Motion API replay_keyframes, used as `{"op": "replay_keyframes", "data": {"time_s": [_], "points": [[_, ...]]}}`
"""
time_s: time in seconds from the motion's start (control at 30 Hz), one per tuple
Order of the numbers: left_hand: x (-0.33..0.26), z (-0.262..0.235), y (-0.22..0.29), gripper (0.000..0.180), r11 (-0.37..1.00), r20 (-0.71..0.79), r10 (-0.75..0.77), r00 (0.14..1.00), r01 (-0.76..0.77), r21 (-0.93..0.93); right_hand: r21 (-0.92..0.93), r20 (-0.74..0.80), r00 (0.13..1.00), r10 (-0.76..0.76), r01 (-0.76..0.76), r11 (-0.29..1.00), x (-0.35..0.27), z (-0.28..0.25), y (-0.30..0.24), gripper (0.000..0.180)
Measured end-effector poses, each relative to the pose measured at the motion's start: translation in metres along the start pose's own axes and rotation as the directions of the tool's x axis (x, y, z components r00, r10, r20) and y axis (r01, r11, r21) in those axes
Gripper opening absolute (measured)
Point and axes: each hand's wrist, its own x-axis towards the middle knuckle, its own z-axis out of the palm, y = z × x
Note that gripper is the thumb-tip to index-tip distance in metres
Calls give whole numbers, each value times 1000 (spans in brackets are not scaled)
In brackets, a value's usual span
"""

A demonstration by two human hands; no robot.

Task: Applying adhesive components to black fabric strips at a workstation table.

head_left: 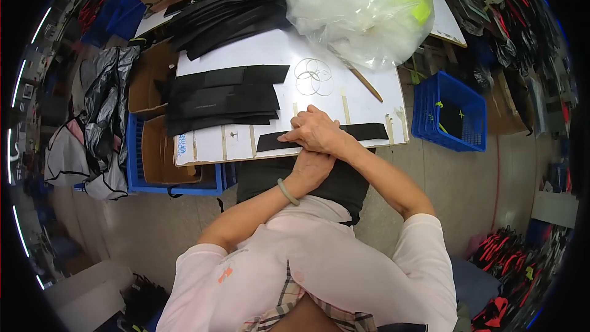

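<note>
A long black fabric strip [362, 131] lies along the table's near edge. My right hand [321, 130] rests across its middle, fingers curled and pressed together, with one fingertip reaching the strip's left part. Just below, at the table edge, is my left hand [312, 169], with a pale bangle on its wrist. It sits partly beneath the right hand, and its fingers are hidden. Left of the hands lies a stack of black fabric strips [224, 103]. Beyond the hands are several thin clear rings [313, 76], overlapping one another on the white table [258, 52].
A large clear bag of white material [356, 6] stands at the back, with a brown pointed stick [367, 85] beside it. More black pieces [230, 12] lie far left. Blue crates flank the table, one at right [452, 114], another with cardboard boxes [169, 147] at left.
</note>
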Motion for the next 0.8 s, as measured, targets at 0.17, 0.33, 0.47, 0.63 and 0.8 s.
{"op": "replay_keyframes", "data": {"time_s": [0.17, 0.33, 0.47, 0.63, 0.8], "points": [[2, -17, -1, 51, 974, -270, -72, 960, 10, -227, -34, -137, 989, 59, -64, 997, 1, 11, -11, 32], [2, -10, 2, 48, 996, -317, -39, 948, 10, -91, -89, -123, 991, 58, -69, 994, 0, 10, -19, 32], [11, 9, 4, 53, 965, -381, -120, 917, 17, -262, -96, -163, 983, 83, -99, 990, 1, 10, -27, 29], [3, -18, 1, 52, 989, -286, -49, 957, 6, -151, -40, -172, 975, 143, -152, 988, 3, 14, -35, 25], [-1, 1, 1, 51, 747, -138, 103, 985, 15, 664, 222, -332, 920, 208, -139, 965, -7, 17, -24, 18]]}}
